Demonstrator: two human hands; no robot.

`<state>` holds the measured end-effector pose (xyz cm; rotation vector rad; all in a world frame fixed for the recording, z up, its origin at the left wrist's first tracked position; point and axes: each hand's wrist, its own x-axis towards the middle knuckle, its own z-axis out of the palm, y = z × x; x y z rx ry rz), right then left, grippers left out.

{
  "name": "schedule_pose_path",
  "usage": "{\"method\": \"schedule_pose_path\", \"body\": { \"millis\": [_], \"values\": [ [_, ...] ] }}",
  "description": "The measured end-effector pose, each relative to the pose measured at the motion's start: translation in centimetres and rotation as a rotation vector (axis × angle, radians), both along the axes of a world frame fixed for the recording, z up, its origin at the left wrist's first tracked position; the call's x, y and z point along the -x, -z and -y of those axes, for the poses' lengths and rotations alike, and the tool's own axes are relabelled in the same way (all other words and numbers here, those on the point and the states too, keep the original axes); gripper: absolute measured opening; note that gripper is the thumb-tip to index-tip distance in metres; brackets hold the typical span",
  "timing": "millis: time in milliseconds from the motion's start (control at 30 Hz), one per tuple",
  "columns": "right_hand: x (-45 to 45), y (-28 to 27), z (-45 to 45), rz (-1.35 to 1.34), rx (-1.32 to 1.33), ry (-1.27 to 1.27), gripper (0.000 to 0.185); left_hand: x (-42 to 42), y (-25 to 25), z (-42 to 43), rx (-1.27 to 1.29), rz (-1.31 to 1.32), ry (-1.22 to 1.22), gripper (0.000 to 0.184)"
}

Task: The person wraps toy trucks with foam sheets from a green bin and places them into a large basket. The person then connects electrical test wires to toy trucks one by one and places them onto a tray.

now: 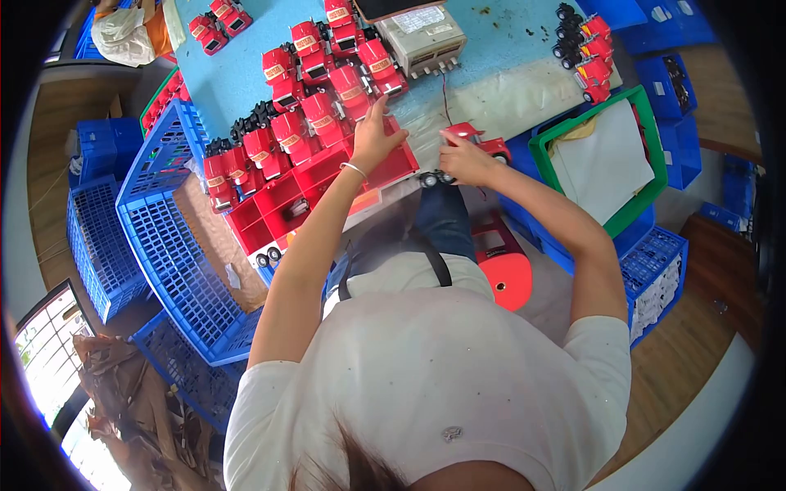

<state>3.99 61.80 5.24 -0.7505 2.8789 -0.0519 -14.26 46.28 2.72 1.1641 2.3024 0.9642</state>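
My right hand (470,163) is closed around a red toy truck cab (494,147) with black wheels, at the table's front edge. My left hand (375,141) has its fingers apart, over the right part of a long red toy trailer (274,204) divided into open compartments. Its thumb is close to the trailer's wall; whether it presses there I cannot tell. Beyond the left hand stand several red toy truck cabs (321,114) in rows, some with yellowish labels. The underside of the held cab is partly hidden by my fingers.
A grey power-supply-like box (422,37) with a thin red wire stands on the blue table (508,53). More cabs (594,61) sit at the right. A green-rimmed crate (536,155) is beside the table on the right, a blue basket (176,270) on the left.
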Motion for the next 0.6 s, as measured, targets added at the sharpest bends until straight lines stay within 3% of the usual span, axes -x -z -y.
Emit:
{"method": "schedule_pose_path", "body": {
  "millis": [200, 267, 300, 367, 400, 467, 500, 600],
  "values": [
    [-1.1, -7.5, -2.3, 0.008, -0.073, 0.059, 0.019, -1.1, -1.9, -0.5, -0.084, -0.042, 0.020, 0.075],
    [-0.4, -10.8, -0.9, -0.068, -0.063, 0.023, 0.017, -3.4, -6.6, 0.2, 0.057, 0.280, 0.290, 0.074],
    [0.0, -12.7, -0.1, -0.070, -0.065, 0.025, 0.017, -4.3, -8.9, 0.8, 0.056, 0.277, 0.292, 0.074],
    [0.9, -16.6, 1.5, -0.425, 0.026, 0.058, 0.013, -5.6, -13.4, 2.0, 0.076, 0.859, 0.547, 0.070],
    [1.3, -18.6, 2.6, -0.433, 0.020, 0.053, 0.013, -5.8, -15.4, 2.7, 0.070, 0.849, 0.546, 0.070],
    [1.1, -21.4, 5.1, -0.675, 0.223, 0.231, 0.016, -5.8, -18.9, 4.7, -0.090, 1.283, 0.281, 0.068],
    [0.5, -21.4, 6.1, -0.679, 0.221, 0.223, 0.016, -5.6, -19.6, 5.7, -0.177, 1.493, 0.135, 0.068],
    [-0.9, -20.0, 8.6, -0.546, 0.531, 0.408, 0.019, -4.7, -18.6, 8.9, -0.354, 1.711, 0.135, 0.067]
  ]
}}
